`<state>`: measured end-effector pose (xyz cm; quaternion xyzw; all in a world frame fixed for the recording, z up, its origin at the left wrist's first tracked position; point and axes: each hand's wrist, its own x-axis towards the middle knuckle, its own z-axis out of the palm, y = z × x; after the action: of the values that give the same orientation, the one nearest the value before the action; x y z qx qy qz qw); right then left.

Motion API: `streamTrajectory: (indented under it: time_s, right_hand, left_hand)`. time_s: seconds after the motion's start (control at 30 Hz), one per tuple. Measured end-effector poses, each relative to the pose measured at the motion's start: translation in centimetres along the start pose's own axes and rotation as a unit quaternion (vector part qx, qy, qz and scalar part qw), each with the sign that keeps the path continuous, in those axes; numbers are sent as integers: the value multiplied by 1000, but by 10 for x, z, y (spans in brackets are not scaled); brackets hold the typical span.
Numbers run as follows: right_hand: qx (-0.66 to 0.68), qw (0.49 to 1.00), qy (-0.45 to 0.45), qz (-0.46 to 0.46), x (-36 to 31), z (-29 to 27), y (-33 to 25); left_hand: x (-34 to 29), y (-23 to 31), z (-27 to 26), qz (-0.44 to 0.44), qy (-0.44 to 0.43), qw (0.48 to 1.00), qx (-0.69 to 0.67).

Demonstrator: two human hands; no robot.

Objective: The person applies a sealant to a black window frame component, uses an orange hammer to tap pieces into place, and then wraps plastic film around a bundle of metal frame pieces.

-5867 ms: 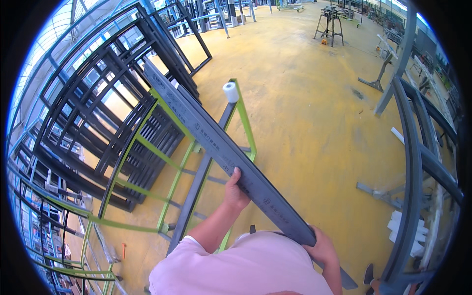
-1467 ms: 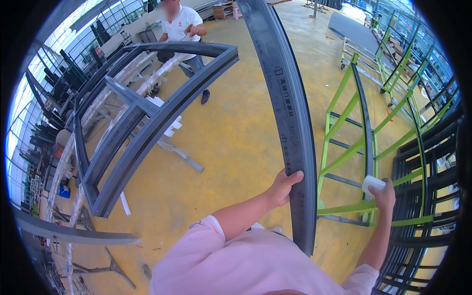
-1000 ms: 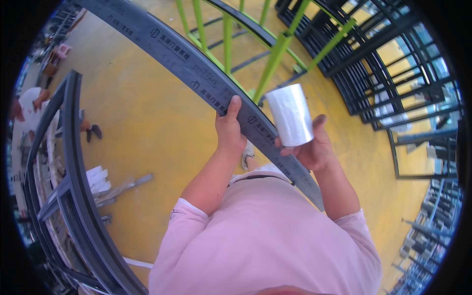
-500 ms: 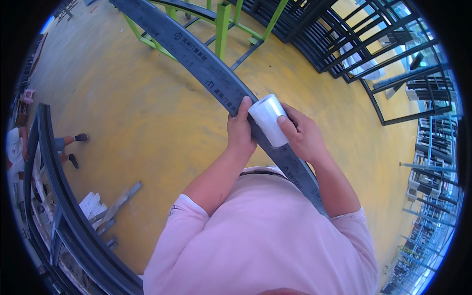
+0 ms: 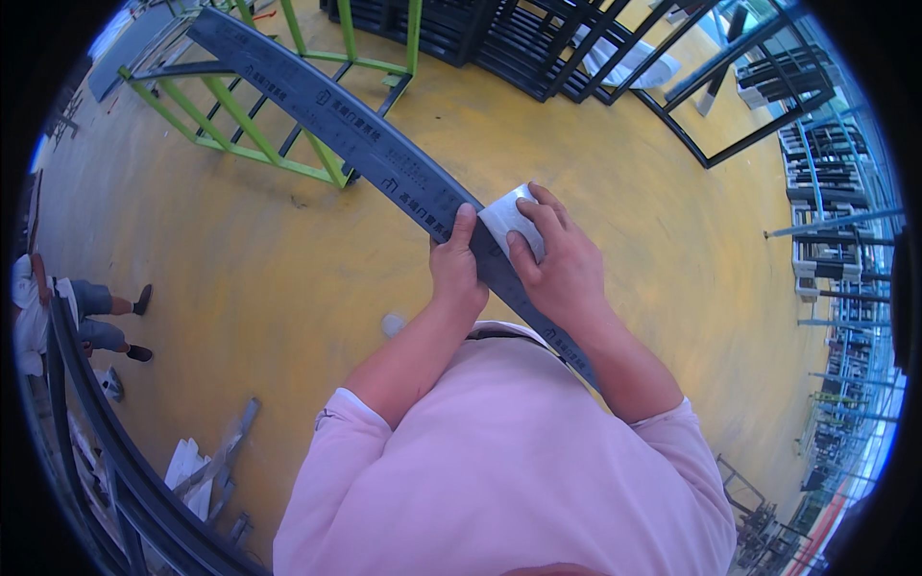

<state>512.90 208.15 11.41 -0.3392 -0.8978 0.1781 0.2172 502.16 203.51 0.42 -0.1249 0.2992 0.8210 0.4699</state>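
A long dark grey profile bar (image 5: 355, 139), partly covered in printed film, runs slantwise from the upper left to my waist. My left hand (image 5: 457, 264) is closed around its near edge, the thumb lying on the top face. On the far side of that thumb, a roll of clear stretch film (image 5: 506, 219) rests against the bar. My right hand (image 5: 567, 264) grips the roll, with fingers and thumb curled over its outer side. The roll's lower end is hidden by the right hand.
A green-legged stand (image 5: 230, 120) is under the bar's far end. Black frames (image 5: 499, 48) stand stacked at the back. At the left are a curved dark frame (image 5: 106, 413), scrap pieces (image 5: 206, 475) and another person's legs (image 5: 115, 326). Racks (image 5: 826, 250) line the right.
The view has turned, so the stand and frames sit differently. My right hand has rolled over the film roll, which is now more covered. My left hand still holds the bar.
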Motion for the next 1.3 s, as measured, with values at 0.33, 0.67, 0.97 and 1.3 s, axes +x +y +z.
streamTrajectory:
  time_s: [0.33, 0.67, 0.97, 1.3]
  right_hand:
    - [3, 979, 196, 52, -89, -115, 177]
    - [-61, 940, 336, 23, -149, -213, 372]
    - [198, 877, 305, 314, -182, -334, 572]
    - [258, 740, 292, 548, -240, -500, 780]
  left_hand:
    - [-31, -212, 103, -75, -90, 987, 107]
    - [-19, -430, 212, -294, -177, 926, 157]
    - [14, -670, 302, -561, -342, 750, 76]
    - [-26, -907, 418, -722, -241, 641, 94]
